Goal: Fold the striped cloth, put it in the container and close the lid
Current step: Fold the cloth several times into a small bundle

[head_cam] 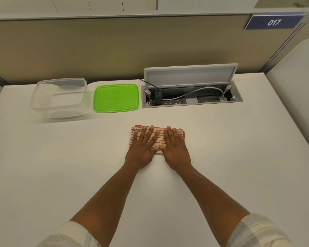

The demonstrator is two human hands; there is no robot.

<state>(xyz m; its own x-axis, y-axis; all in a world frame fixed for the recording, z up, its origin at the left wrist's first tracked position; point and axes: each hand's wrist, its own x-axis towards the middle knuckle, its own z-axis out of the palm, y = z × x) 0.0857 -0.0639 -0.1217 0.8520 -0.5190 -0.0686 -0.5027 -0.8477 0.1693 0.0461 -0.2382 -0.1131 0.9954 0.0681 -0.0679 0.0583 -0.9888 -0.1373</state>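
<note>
The striped cloth (160, 135), cream with red lines, lies folded into a small rectangle at the middle of the white table. My left hand (143, 147) rests flat on its left half, fingers spread. My right hand (175, 148) lies flat on its right half, fingers together. Neither hand grips it. The clear plastic container (43, 104) stands open and empty at the back left. Its green lid (116, 98) lies flat on the table just to the right of it.
An open cable box (191, 97) with a raised grey flap, a black plug and cables sits in the table (61, 166) at the back right. A beige partition runs behind it. A white chair back stands at the far right.
</note>
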